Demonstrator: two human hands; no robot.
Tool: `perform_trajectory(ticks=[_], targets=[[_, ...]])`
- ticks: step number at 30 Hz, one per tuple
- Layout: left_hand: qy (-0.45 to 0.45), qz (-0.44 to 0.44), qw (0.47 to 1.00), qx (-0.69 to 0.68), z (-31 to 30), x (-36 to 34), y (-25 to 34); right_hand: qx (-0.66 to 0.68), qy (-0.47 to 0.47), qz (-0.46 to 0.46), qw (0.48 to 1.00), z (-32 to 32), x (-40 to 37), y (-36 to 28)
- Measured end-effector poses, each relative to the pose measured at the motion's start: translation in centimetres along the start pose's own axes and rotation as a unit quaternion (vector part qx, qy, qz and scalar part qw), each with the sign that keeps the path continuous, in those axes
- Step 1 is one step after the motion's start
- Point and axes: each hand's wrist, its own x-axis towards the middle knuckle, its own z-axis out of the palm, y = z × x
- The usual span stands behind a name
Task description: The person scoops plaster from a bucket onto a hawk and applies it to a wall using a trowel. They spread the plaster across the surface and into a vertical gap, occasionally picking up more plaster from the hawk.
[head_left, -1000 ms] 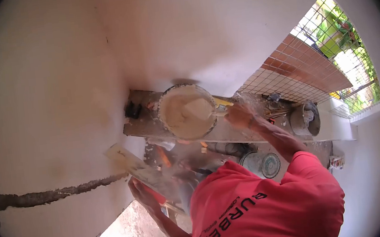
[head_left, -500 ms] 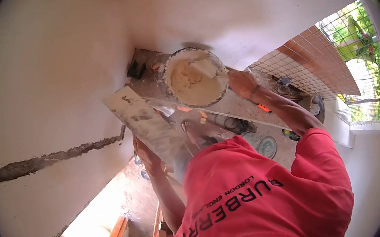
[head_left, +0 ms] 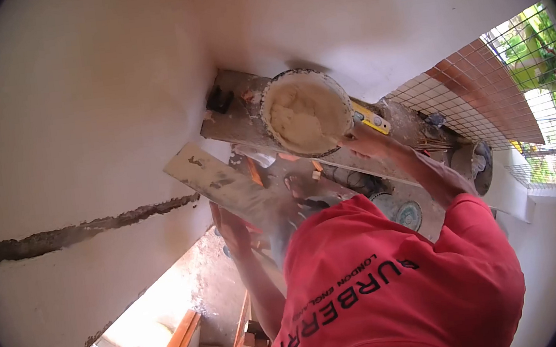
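My left hand (head_left: 231,230) grips a long, flat plaster-smeared board (head_left: 214,181) from below; the board hides most of my fingers. Its far end points up and left. A round bucket (head_left: 336,91) with a crusted rim holds pale, creamy plaster (head_left: 302,116). My right hand (head_left: 365,140) is closed at the bucket's right-hand rim. What its fingers hold, if anything, I cannot make out. Just beyond that hand lies a yellow spirit level (head_left: 373,120).
The bucket stands on a dirty plank (head_left: 234,123) in the corner between pale walls. A dark rough groove (head_left: 92,229) cuts across the left wall. To the right, wire mesh (head_left: 447,96) covers an opening. A second bucket (head_left: 479,164) and a round green lid (head_left: 408,216) are nearby.
My right hand has moved lower along the bucket's rim, uncovering the spirit level. A pale flat piece seen in the plaster earlier no longer shows there. The view has shifted slightly.
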Motion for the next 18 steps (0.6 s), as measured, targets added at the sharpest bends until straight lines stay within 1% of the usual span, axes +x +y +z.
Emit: perform_trajectory(ticks=[1,2,3,5,7,8,10,11,12,14,16,17,18], targets=[[0.005,-0.007,1.0,-0.026,0.1,0.3,0.3,0.048,-0.012,-0.008,0.999,0.1,-0.8,0.4],[0.001,0.05,0.998,0.035,0.2,0.7,0.7,0.097,-0.023,-0.014,0.995,0.1,-1.6,1.0],[-0.006,0.108,0.99,0.095,0.4,1.2,1.0,0.109,-0.027,-0.029,0.993,0.1,-2.1,1.7],[-0.026,0.117,0.985,0.12,0.8,1.7,-0.8,0.135,-0.032,-0.058,0.989,0.1,-3.4,3.2],[-0.051,0.105,0.989,0.095,1.9,2.6,-3.2,0.122,0.012,-0.075,0.99,0.1,-5.4,3.8],[-0.066,0.085,0.993,0.057,2.6,3.1,-4.3,0.114,0.035,-0.084,0.989,-0.2,-6.4,3.9],[-0.092,0.095,0.99,0.041,4.1,4.9,-3.7,0.102,0.074,-0.077,0.989,-1.1,-8.1,4.1],[-0.101,0.124,0.985,0.061,4.9,5.5,-3.4,0.095,0.094,-0.072,0.988,-1.6,-8.8,4.3],[-0.109,0.151,0.979,0.081,5.7,5.6,-3.0,0.065,0.118,-0.087,0.987,-2.0,-9.2,4.5],[-0.125,0.055,0.987,-0.084,7.5,5.6,-3.3,0.007,0.165,-0.115,0.979,-2.7,-9.8,4.8],[-0.153,0.034,0.979,-0.132,8.3,6.1,-1.4,-0.002,0.185,-0.119,0.976,-3.0,-10.8,5.3],[-0.142,-0.063,0.967,-0.2,9.2,6.6,-2.3,-0.011,0.194,-0.124,0.973,-3.7,-11.3,5.1],[-0.126,-0.161,0.942,-0.266,10.1,7.0,-4.2,0.015,0.19,-0.11,0.976,-4.2,-12.3,4.7]])
